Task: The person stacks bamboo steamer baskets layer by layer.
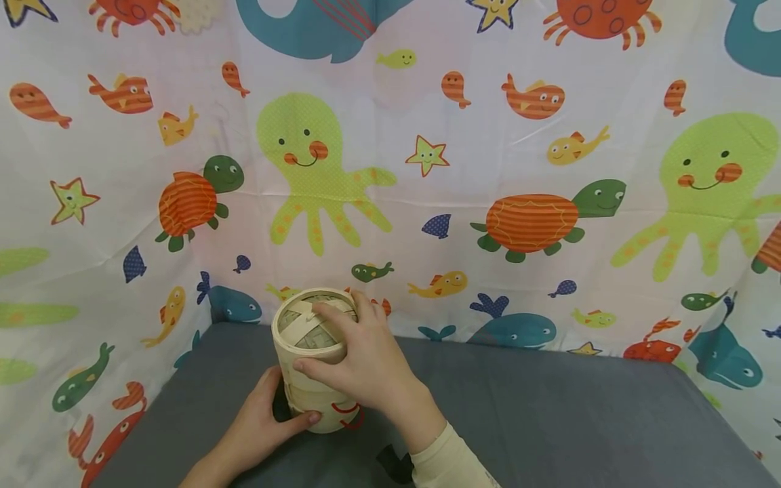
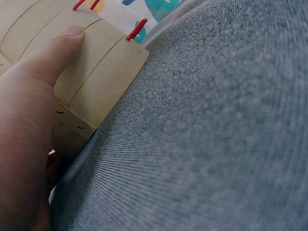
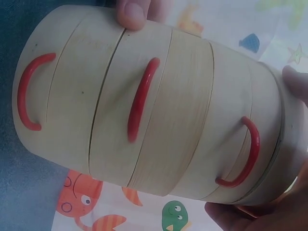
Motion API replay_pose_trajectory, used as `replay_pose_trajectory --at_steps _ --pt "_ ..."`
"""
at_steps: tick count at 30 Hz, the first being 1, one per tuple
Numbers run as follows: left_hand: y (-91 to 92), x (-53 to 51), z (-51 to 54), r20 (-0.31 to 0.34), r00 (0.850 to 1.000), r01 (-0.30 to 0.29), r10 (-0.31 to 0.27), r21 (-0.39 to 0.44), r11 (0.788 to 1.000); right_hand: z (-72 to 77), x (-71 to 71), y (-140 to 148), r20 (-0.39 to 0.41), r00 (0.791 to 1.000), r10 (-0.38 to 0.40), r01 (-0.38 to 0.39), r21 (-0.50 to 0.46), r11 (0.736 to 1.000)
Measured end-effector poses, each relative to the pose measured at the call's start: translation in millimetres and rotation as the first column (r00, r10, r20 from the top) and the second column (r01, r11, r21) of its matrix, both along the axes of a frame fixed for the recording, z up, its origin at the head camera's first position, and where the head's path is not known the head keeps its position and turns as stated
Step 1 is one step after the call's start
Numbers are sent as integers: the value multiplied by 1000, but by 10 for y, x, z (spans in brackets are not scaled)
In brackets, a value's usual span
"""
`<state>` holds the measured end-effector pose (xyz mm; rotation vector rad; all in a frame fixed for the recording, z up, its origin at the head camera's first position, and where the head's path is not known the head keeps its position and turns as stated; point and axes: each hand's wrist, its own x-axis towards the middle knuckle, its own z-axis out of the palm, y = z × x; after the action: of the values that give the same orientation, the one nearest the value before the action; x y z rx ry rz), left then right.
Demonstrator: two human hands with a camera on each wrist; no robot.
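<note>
A small stack of bamboo steamers (image 1: 312, 393) stands on the grey surface, topped by a woven lid (image 1: 305, 327). Red looped handles (image 3: 140, 101) run down its side in the right wrist view. Low on the stack, my left hand (image 1: 259, 420) grips it, thumb laid across the bamboo wall (image 2: 108, 77). From above, my right hand (image 1: 372, 362) holds the lid's rim, with the thumb on the near side and other fingers over the top and far edge. Part of the lid is hidden behind the right fingers.
The grey cloth-covered surface (image 1: 549, 420) extends to both sides. Behind it and along the sides hangs a white curtain (image 1: 390, 237) printed with sea animals. A small black object (image 1: 395, 464) shows beside the right sleeve (image 1: 451, 461).
</note>
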<state>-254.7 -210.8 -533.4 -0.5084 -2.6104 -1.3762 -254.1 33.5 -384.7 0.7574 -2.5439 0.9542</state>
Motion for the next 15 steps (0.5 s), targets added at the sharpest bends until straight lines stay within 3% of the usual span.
replay_pose_trajectory --at_steps 6,15 --pt "21 0 13 -15 1000 8 -8 2 1000 -3 10 32 24 1000 -11 11 -3 1000" --pt "16 -12 -4 -20 1000 0 0 -7 1000 -13 35 16 -1 1000 -4 4 10 1000"
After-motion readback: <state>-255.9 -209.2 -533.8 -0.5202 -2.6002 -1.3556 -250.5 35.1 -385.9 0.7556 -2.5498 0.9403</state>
